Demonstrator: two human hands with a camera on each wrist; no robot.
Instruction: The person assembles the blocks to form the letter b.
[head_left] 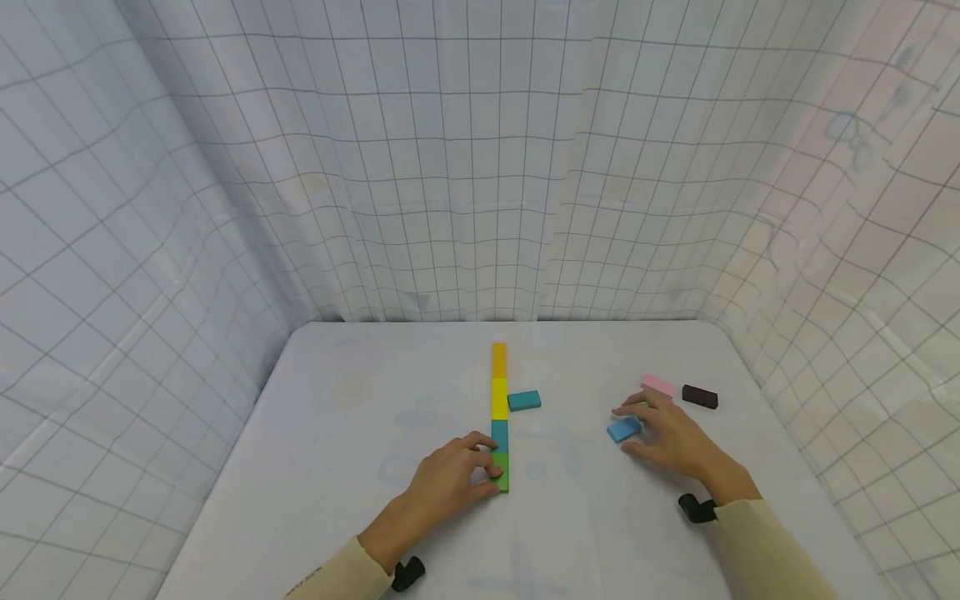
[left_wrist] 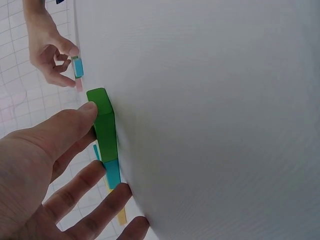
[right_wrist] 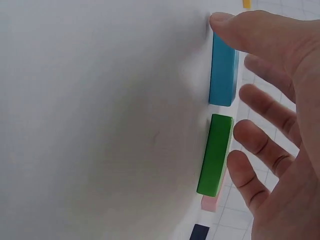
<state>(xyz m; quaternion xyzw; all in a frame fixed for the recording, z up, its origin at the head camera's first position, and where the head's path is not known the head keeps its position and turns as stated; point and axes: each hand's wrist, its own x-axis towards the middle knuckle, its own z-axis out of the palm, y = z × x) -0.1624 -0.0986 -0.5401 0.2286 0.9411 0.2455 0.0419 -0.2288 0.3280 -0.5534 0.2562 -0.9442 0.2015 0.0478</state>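
Note:
A straight row runs away from me: a green block (head_left: 504, 483), a teal block (head_left: 499, 435), a yellow block (head_left: 499, 398) and an orange block (head_left: 499, 359). My left hand (head_left: 452, 477) is at the near end, its thumb touching the green block, its other fingers spread along the row's left side. Farther right, my right hand (head_left: 670, 437) reaches around a blue block (right_wrist: 223, 70). Its thumb overlaps one end of that block, with the fingers spread beyond. Another green block (right_wrist: 215, 155) lies below the right fingers, mostly hidden by the hand in the head view.
A loose teal block (head_left: 524, 401) lies just right of the row. Beyond the right hand are a pink block (head_left: 658, 384) and a black block (head_left: 700, 397). Gridded white curtains (head_left: 480, 167) enclose the white table (head_left: 315, 433) at the back and sides.

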